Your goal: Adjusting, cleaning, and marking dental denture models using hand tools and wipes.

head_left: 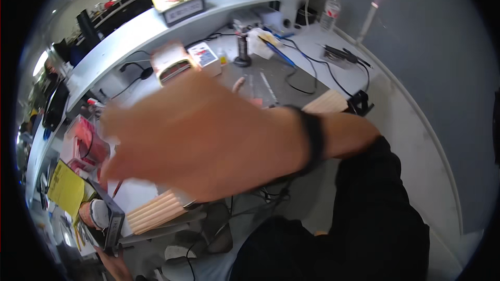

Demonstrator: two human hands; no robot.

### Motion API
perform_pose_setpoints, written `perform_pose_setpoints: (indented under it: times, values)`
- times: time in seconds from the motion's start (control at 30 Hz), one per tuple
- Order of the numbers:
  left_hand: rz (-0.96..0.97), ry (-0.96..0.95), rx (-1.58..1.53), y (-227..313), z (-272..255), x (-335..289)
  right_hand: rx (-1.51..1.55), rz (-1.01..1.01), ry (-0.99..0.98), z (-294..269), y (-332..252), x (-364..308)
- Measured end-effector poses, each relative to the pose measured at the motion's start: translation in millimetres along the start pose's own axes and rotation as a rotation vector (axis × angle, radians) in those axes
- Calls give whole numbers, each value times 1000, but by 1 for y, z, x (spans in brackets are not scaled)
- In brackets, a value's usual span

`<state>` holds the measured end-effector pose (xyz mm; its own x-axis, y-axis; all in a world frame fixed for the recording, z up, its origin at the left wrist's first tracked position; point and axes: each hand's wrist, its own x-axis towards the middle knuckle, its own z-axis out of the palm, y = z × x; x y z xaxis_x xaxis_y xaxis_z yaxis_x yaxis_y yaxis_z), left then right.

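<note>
My right hand sweeps across the middle of the view, large and smeared by motion. A black band circles its wrist, and its fingers point left, too blurred to read. At the lower left, my left hand is at the underside of a tilted grey tray and supports it; its fingers are mostly hidden behind the tray. Inside the tray lie a yellow paper slip and a white and brownish piece like a dental cast. The right hand is nearest to a clear pinkish box.
Ridged wooden rests jut from the bench edge. Behind stand a second grey tray on the raised shelf, a white box, a dark upright tool, a plastic bottle and corded handpieces. A grey partition borders the right.
</note>
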<state>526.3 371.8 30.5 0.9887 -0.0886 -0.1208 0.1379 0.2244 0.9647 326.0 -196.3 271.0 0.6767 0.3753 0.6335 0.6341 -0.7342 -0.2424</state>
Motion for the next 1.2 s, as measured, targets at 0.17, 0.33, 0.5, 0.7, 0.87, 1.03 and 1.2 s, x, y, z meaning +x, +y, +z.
perform_pose_setpoints:
  times: [0.17, 0.33, 0.5, 0.7, 0.87, 1.03, 1.2]
  values:
    - [-163, -77, 21, 11, -2, 33, 366, -21, 1001, -90, 2, -139]
    - [-302, 134, 70, 19, -14, 47, -29, 771, 893, -131, 1, -294]
    - [-279, 110, 321, 19, 12, 69, -353, 1102, 364, -111, 34, -454]
    - [-216, 145, 611, 39, -32, 81, -308, 1080, 222, -56, 64, -478]
    - [-240, 117, 636, 3, -35, 57, -706, 951, 21, -58, 66, -508]
    - [-245, 104, 511, 12, -11, 0, -635, 929, -37, -75, 51, -533]
    - [-238, 121, 370, 25, -27, -55, -438, 1193, -13, -84, 17, -540]
